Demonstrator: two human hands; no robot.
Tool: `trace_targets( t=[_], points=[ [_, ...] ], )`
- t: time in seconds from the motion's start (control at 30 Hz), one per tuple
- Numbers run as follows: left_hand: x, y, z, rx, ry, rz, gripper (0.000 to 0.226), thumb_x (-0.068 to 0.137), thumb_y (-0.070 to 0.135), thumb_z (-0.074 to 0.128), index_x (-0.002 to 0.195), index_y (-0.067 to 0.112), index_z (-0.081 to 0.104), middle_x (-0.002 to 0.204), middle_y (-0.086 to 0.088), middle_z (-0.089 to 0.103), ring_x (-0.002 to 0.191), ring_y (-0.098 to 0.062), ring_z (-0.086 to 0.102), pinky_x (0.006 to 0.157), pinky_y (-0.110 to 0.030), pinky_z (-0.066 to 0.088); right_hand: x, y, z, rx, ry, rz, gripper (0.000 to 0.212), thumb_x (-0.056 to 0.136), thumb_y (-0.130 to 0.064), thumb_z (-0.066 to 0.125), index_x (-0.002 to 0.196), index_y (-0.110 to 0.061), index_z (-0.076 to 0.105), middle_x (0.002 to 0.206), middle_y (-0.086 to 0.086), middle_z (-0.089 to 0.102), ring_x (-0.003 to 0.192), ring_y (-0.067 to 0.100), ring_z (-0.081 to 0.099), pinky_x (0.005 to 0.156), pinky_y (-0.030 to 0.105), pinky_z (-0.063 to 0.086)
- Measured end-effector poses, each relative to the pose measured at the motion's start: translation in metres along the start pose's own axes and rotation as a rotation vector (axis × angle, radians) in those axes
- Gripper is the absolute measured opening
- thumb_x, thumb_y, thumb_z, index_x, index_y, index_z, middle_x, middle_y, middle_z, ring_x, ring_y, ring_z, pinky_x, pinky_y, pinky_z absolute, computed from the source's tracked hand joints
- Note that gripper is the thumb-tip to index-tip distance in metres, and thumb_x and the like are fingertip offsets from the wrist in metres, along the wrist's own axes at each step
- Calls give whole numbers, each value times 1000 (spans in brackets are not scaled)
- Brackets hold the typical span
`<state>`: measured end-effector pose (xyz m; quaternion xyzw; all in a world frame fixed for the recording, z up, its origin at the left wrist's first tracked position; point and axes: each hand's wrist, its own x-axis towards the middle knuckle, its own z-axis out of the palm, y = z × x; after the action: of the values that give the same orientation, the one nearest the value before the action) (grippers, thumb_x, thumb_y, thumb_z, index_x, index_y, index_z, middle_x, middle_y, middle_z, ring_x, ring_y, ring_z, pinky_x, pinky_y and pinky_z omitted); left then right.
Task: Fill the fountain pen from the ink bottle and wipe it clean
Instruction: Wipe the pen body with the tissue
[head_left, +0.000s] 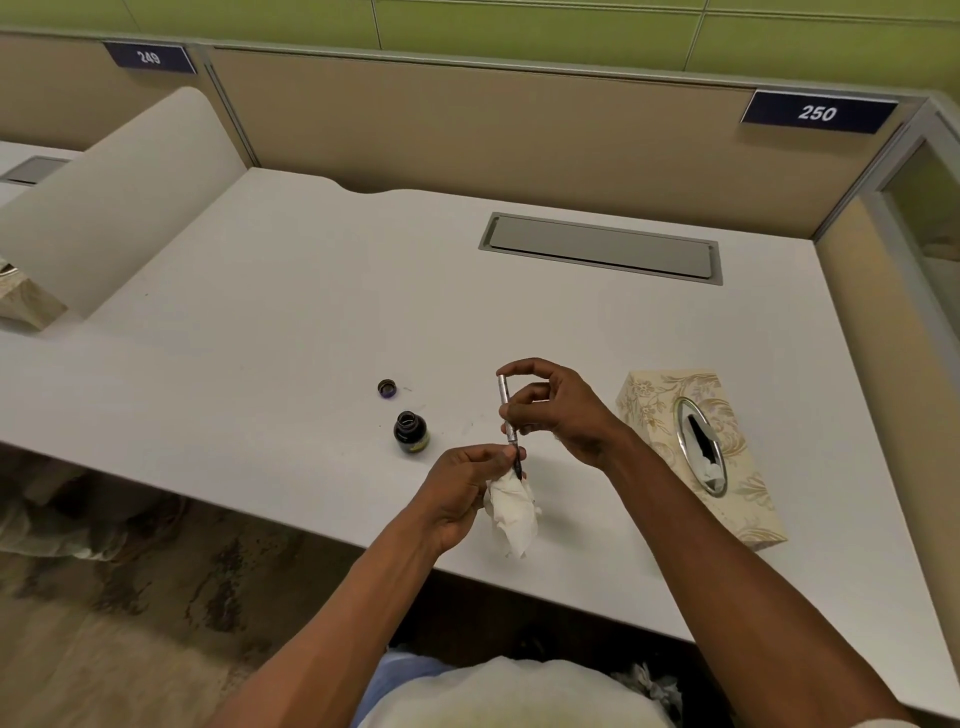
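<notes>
My right hand (558, 410) holds the thin silver fountain pen (505, 405) upright, nib down, with thumb and forefinger at its top end. My left hand (460, 491) pinches a crumpled white tissue (514, 512) around the dark nib end of the pen. The open ink bottle (411, 432), dark with a green label, stands on the desk just left of my hands. Its small round cap (387, 388) lies on the desk behind the bottle.
A floral tissue box (670, 415) with an oval metal opening lies right of my hands. A metal cable hatch (602, 248) is set into the white desk (260, 312) further back. Beige partitions close off the back and right; the desk's front edge is near my body.
</notes>
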<state>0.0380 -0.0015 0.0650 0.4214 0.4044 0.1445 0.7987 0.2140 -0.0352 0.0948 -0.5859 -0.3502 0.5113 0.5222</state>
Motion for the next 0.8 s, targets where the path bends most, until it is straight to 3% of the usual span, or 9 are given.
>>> trace_targets(
  t=[0.13,0.3,0.43,0.63,0.8],
  points=[
    [0,-2,2,-1,-4,1,19,96,15,61,98,6,78,87,-13,73,80,-22,67,73,-33,50,0,2,2,-16,20,10,46,81,-1,79,121,-14,63,81,14,72,77,27,71,69,37,50],
    [1,-1,-1,5,8,-1,19,96,16,62,96,8,79,88,-14,73,81,-23,67,76,-36,49,-2,-3,1,37,-43,21,42,90,4,67,129,-8,56,102,26,75,95,39,74,83,41,60],
    [1,-2,-1,7,22,6,18,96,15,62,96,8,78,88,-13,73,82,-23,66,73,-33,50,-2,-5,0,17,-34,22,46,86,6,71,127,-9,56,97,27,75,90,39,75,82,44,59],
    [0,-4,-1,17,24,33,21,96,11,61,88,11,81,87,-13,74,88,-26,66,81,-39,48,-3,-2,5,-62,-15,33,47,83,5,74,124,-13,59,89,18,78,84,32,76,69,33,48],
    [-1,-2,-2,-2,43,6,18,94,16,65,89,12,81,91,-12,75,89,-26,67,81,-39,50,-4,-2,7,-43,39,9,46,82,2,76,122,-13,59,92,21,77,87,35,76,77,40,54]
  ],
)
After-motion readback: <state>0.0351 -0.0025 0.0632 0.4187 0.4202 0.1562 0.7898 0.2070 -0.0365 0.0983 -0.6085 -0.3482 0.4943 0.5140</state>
